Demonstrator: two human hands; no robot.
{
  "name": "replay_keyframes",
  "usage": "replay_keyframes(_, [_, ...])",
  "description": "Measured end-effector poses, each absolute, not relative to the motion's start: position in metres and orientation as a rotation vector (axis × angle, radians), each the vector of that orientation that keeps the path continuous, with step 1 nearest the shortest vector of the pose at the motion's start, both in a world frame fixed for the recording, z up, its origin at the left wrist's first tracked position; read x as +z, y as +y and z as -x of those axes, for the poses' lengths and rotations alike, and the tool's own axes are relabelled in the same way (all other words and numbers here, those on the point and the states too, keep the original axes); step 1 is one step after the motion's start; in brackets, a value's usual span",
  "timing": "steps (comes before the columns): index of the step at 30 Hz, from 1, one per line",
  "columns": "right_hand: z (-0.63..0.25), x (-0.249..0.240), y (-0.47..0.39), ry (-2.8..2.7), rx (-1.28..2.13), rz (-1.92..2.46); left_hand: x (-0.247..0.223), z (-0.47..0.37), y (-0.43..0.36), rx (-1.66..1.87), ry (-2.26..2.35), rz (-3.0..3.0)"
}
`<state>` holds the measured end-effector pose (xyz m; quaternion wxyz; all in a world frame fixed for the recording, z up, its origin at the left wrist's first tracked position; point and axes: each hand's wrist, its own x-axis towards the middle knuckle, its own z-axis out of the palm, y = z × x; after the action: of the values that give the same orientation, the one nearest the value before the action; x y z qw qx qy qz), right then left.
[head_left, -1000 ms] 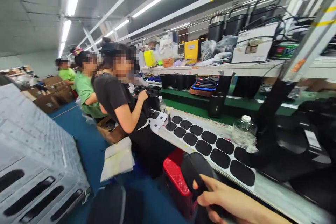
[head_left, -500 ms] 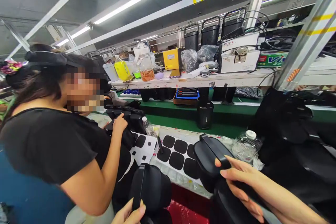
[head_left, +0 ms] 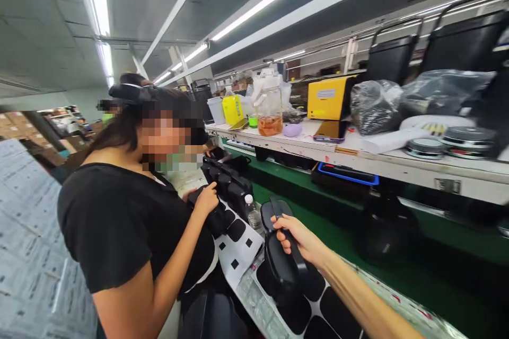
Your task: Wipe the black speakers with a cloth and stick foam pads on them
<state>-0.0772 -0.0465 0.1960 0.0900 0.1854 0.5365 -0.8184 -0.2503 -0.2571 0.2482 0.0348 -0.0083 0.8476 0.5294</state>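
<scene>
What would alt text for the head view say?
The person's right hand grips black handled units over a sheet of black rounded patches. To the left, a black-clad co-worker handles a black object; a cluttered shelf runs alongside.

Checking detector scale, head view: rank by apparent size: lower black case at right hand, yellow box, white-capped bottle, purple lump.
1. Lower black case and yellow box: too close to rank, case nearer
2. White-capped bottle
3. Purple lump
</scene>
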Motion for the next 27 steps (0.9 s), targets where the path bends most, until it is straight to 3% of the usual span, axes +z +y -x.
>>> replay_keyframes(11, [0.116, 0.166, 0.008, 1.583, -2.479, -0.694, 0.215, 0.268, -0.264, 2.274, 1.837, -0.067])
replay_keyframes(27, [0.115, 0.189, -0.034, 1.745, -2.480, -0.667, 0.231, 0.259, -0.259, 2.492, 1.305, 0.154])
